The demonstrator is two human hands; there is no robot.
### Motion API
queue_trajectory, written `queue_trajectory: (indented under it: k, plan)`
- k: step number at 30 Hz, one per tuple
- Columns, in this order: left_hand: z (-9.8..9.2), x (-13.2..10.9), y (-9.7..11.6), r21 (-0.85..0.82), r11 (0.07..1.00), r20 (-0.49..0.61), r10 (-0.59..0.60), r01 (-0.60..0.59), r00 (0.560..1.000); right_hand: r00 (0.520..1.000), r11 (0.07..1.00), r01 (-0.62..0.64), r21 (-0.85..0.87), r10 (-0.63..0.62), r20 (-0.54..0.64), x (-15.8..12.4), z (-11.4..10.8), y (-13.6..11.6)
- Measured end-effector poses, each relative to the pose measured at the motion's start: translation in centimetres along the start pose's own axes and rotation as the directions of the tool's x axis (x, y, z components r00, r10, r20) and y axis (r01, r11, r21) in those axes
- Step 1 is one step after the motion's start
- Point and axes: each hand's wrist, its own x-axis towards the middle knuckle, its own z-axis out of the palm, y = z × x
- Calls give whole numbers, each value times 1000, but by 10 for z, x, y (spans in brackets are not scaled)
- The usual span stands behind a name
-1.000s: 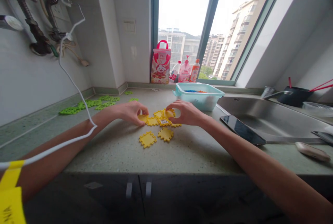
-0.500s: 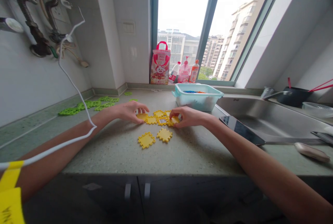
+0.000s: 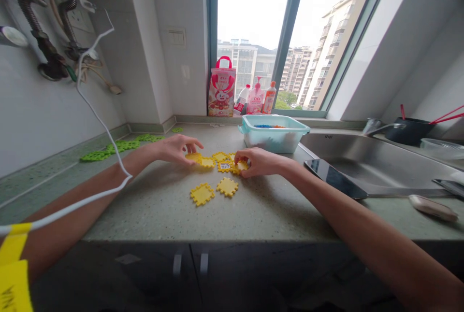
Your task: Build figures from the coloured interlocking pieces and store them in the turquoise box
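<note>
My left hand pinches a yellow notched puzzle tile, to which a second yellow tile is joined on the right. A narrow gap parts this pair from a cluster of yellow tiles, among them a tile with a printed label and another yellow tile behind it. My right hand grips the yellow tile at the cluster's right end, its fingers covering part of it. Two loose yellow tiles lie nearer the front, one on the left and one on the right.
Green tiles lie at the back left. A light-blue tub with blue and orange pieces stands behind my right hand. A phone rests by the steel sink. A white cable hangs across the left side.
My left hand has moved a little left and up with its two tiles, opening a gap beside the labelled tile. My right hand stays on its tile.
</note>
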Motion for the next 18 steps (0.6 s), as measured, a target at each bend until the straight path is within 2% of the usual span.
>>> queue_trajectory:
  k: [4, 7, 12, 18]
  plan:
    - [2, 0, 6, -28, 998, 0, 55, -55, 998, 990, 996, 68, -58, -74, -116, -2, -6, 0]
    - [3, 1, 2, -38, 997, 1, 60, -59, 998, 977, 990, 135, 48, -125, -174, -3, -8, -9]
    - [5, 3, -9, -23, 999, -5, 44, -45, 999, 969, 929, 246, 276, -239, -58, -3, 0, -32]
    - [10, 1, -3, 48, 998, 40, -41, 39, 998, 959, 929, 253, 268, -277, 54, -4, 4, -42]
